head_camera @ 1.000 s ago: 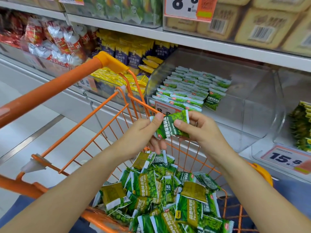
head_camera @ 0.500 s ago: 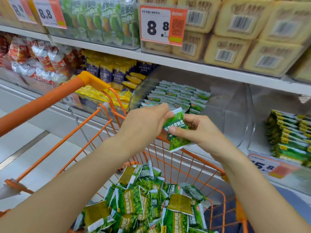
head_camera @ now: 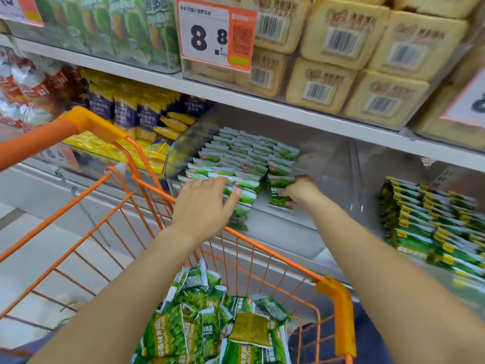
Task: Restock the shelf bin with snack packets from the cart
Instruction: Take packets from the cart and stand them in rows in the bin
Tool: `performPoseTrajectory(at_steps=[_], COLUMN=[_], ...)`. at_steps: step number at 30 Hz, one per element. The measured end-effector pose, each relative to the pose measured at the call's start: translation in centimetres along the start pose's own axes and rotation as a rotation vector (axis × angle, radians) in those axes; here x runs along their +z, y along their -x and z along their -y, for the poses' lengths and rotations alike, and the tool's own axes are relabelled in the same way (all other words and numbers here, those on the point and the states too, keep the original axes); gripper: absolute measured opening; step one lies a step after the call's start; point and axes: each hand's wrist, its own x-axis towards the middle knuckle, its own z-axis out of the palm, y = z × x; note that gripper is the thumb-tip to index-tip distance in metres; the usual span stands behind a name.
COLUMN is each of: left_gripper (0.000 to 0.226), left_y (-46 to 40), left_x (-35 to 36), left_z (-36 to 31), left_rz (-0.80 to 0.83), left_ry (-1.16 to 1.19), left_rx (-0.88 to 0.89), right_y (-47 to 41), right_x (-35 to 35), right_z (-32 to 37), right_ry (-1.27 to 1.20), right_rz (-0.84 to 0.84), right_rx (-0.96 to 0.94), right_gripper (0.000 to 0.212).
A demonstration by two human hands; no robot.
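A clear shelf bin [head_camera: 328, 185] holds rows of green snack packets [head_camera: 236, 158] standing on edge. My right hand [head_camera: 299, 191] is inside the bin at the front, fingers closed on one green packet [head_camera: 280, 200] beside the right-hand row. My left hand [head_camera: 202, 208] hovers with fingers spread at the bin's front left, resting against the front packets and holding nothing. Below, the orange wire cart [head_camera: 333, 306] carries a heap of loose green packets [head_camera: 210, 327].
Yellow and blue packets [head_camera: 136, 119] fill the bin to the left. Another bin with green and yellow packets [head_camera: 433, 227] is at right. Above, a shelf holds beige packs [head_camera: 341, 61] and a price tag [head_camera: 215, 35]. The cart's handle [head_camera: 39, 140] crosses the left side.
Both hands moved forward from above the cart into the bin. The packet held between both hands is now in the right hand alone, set down low at the row's front; the left hand let go.
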Motion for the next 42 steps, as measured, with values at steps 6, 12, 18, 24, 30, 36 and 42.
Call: performPoseTrajectory(at_steps=[6, 12, 18, 24, 30, 36, 42], left_gripper=[0.045, 0.043, 0.044, 0.048, 0.021, 0.025, 0.038], left_y=[-0.2, -0.2, -0.2, 0.0, 4.1, 9.3, 9.4], left_x=[0.4, 0.6, 0.3, -1.2, -5.1, -3.0, -1.1], left_z=[0.2, 0.3, 0.1, 0.0, -1.1, 1.1, 2.5], left_rz=[0.000, -0.014, 0.000, 0.072, 0.002, 0.652, 0.795], left_ry=[-0.041, -0.025, -0.020, 0.158, 0.238, -0.121, -0.099], left_rx=[0.007, 0.006, 0.000, -0.020, 0.260, 0.247, 0.142], right_y=[-5.2, -6.0, -4.3, 4.2, 14.7, 18.8, 19.7], right_x=[1.9, 2.2, 2.2, -0.4, 0.2, 4.1, 9.8], right_z=[-0.1, -0.3, 0.3, 2.1, 0.0, -2.6, -6.3], right_ry=[-0.022, -0.057, -0.117, 0.090, -0.055, 0.883, 1.349], right_rz=[-0.147, -0.177, -0.150, -0.161, -0.235, 0.414, 0.925], right_rx=[0.083, 0.091, 0.017, -0.063, -0.755, -0.797, -0.873], right_gripper=[0.023, 0.093, 0.083, 0.054, 0.038, 0.034, 0.063])
